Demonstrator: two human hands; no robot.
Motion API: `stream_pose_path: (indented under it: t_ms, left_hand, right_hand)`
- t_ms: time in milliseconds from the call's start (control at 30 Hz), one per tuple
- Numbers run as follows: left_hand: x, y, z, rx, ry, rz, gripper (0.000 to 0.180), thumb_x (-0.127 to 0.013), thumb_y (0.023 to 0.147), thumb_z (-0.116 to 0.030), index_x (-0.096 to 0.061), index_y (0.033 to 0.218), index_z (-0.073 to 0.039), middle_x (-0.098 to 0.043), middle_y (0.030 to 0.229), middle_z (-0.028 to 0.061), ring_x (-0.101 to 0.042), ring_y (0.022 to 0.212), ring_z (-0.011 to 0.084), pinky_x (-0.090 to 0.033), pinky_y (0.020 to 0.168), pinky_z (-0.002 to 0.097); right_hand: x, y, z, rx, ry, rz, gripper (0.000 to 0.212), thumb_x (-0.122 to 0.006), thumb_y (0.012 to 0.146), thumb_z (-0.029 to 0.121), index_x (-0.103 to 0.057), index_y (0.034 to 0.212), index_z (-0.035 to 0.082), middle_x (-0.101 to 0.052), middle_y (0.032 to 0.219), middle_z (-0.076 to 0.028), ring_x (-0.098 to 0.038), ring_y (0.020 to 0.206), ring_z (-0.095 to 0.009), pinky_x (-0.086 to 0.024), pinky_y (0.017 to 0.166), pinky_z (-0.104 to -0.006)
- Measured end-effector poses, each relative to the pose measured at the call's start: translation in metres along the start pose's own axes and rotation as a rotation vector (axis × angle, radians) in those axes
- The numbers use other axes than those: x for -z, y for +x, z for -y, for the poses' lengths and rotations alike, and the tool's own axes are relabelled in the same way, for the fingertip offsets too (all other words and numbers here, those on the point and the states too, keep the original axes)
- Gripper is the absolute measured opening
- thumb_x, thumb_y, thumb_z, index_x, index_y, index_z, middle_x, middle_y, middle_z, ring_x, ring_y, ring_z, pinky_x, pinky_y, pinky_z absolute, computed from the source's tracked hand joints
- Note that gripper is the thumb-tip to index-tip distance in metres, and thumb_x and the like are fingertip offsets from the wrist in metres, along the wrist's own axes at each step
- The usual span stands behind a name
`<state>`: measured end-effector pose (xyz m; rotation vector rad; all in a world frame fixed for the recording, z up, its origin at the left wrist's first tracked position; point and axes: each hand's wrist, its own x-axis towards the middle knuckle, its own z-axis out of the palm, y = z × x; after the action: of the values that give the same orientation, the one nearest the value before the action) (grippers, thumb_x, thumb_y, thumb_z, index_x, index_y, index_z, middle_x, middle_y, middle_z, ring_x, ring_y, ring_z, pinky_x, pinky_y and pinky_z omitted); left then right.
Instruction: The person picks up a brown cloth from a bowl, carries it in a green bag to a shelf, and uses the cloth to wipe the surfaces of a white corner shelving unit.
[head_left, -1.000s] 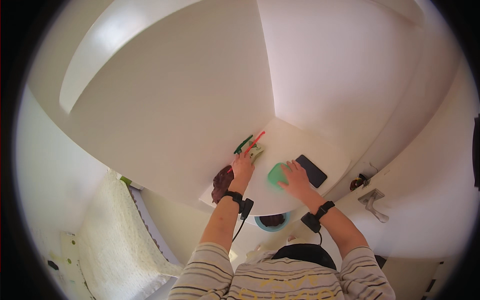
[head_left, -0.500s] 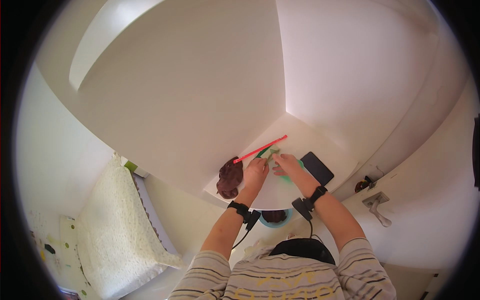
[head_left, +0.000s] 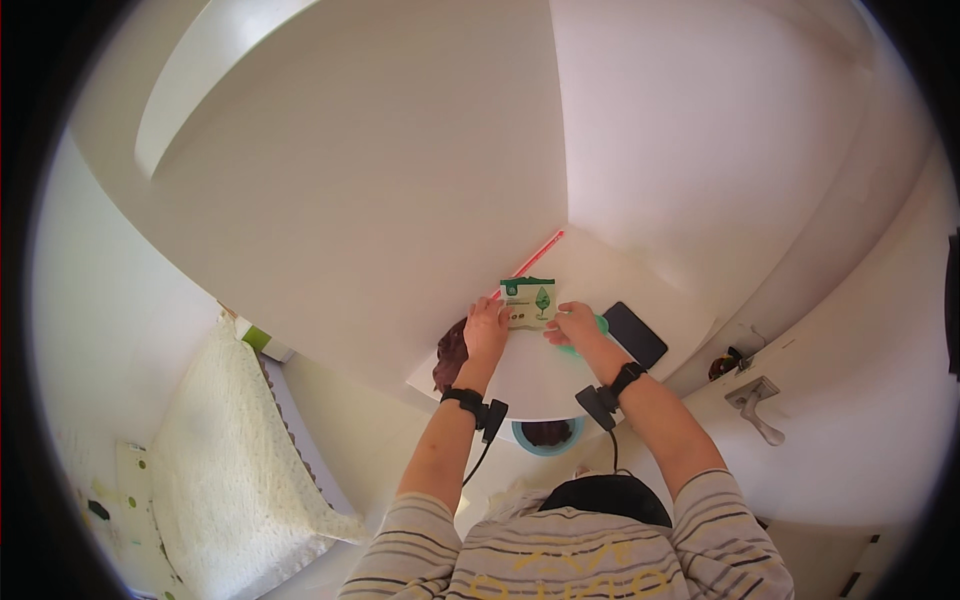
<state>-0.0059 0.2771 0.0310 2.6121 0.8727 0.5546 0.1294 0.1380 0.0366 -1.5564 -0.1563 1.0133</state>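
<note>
The packet [head_left: 528, 304] was already up in hand above the middle of the tabletop [head_left: 525, 388], its printed face turned toward the head; nothing was seen coming out of it, and whether its top had been opened was too small to tell. The left hand [head_left: 487, 328] had its fingers closed on the packet's left side, while the right hand [head_left: 575, 325] had its fingers curled at the lower right corner, and how firmly they gripped could not be told. The other things lay out of the fingers' grasp: the red strip [head_left: 545, 248] along the left edge, one end near the back corner; the brown cloth [head_left: 450, 358] by the front left corner, partly behind the left hand; the phone [head_left: 636, 335] toward the right edge; and the green dish [head_left: 601, 323] largely hidden under the right hand. The walls [head_left: 400, 200] rising at the back corner likely limited reach that way. White surface showed between the packet and the curved front edge, and between the phone and the back corner. Below the front edge showed a blue basin [head_left: 548, 450].
</note>
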Motion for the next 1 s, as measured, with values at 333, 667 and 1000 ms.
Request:
stream_pose_path:
  t_ms: [333, 667, 1000]
  left_hand:
    - [-0.016, 0.044, -0.007, 0.025, 0.217, 0.130, 0.052, -0.076, 0.073, -0.029, -0.055, 0.115, -0.007, -0.051, 0.127, 0.0094, -0.045, 0.120, 0.0290, -0.042, 0.097, 0.0423]
    - [-0.026, 0.041, -0.007, 0.136, 0.233, 0.211, 0.039, -0.074, 0.076, -0.031, -0.062, 0.103, -0.006, -0.052, 0.119, 0.0127, -0.049, 0.117, 0.0306, -0.049, 0.089, 0.0426]
    - [0.018, 0.022, 0.020, 0.143, -0.410, -0.086, 0.026, -0.070, 0.078, -0.020, -0.056, 0.090, -0.001, -0.065, 0.079, 0.0172, -0.064, 0.072, 0.0332, -0.051, 0.064, 0.0405]
  right_hand:
    - [0.004, -0.005, -0.006, 0.001, 0.074, 0.018, 0.036, -0.048, 0.091, 0.008, -0.043, 0.125, -0.002, -0.063, 0.100, -0.022, -0.069, 0.078, -0.031, -0.059, 0.062, -0.0367]
    - [0.014, -0.007, -0.012, 0.080, 0.175, 0.033, 0.031, -0.048, 0.092, 0.009, -0.050, 0.121, -0.002, -0.064, 0.101, -0.020, -0.069, 0.080, -0.030, -0.058, 0.067, -0.0347]
    - [-0.001, -0.037, 0.001, 0.075, 0.253, 0.056, 0.034, -0.057, 0.092, 0.024, -0.054, 0.116, 0.001, -0.063, 0.100, -0.015, -0.067, 0.085, -0.026, -0.056, 0.071, -0.0349]
